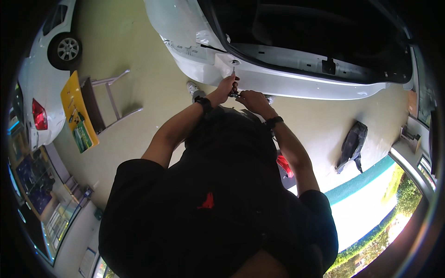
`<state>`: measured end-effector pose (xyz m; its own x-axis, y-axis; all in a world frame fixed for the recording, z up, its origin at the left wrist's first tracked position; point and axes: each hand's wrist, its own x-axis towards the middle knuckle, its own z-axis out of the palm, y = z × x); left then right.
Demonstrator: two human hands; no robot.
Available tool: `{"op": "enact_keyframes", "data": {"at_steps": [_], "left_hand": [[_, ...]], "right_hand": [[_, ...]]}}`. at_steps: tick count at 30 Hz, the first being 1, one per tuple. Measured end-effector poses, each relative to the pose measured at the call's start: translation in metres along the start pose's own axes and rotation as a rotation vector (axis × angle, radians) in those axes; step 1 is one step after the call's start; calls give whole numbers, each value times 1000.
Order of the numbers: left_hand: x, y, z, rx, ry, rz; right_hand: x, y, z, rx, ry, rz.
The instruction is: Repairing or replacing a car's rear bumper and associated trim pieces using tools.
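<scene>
A white car's rear [287, 85] is in front of me, its boot opening dark inside. My left hand [225, 89] is closed around a slim dark hand tool [234, 74], whose thin shaft points up at a small recess [235, 62] in the body below the light area. Whether the tip touches the recess I cannot tell. Beside it, my right hand [256, 102] has its fingers closed on the dark lower end of the same tool, close to the left hand. The tool's exact kind is too small to make out.
To the left stands a yellow-topped work stand [74, 99] with hand tools and a green item [82, 138] on it. Beyond is another white car [48, 104]. A black object like a bag [352, 143] lies on the floor at right, and a red item [284, 166] lies by my right arm.
</scene>
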<state>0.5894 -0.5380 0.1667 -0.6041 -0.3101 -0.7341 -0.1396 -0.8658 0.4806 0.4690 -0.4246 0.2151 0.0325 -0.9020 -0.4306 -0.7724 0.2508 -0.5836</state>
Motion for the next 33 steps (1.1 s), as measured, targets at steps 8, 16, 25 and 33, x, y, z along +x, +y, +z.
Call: {"op": "enact_keyframes", "data": {"at_steps": [8, 16, 25, 33], "left_hand": [[8, 7, 3, -24, 37, -22], [4, 12, -2, 2, 88, -55], [2, 11, -1, -92, 7, -48], [11, 7, -6, -17, 9, -57]], "right_hand": [[3, -3, -3, -112, 128, -5], [7, -17, -6, -214, 161, -15], [6, -7, 0, -205, 201, -23], [3, -8, -1, -179, 237, -43]]}}
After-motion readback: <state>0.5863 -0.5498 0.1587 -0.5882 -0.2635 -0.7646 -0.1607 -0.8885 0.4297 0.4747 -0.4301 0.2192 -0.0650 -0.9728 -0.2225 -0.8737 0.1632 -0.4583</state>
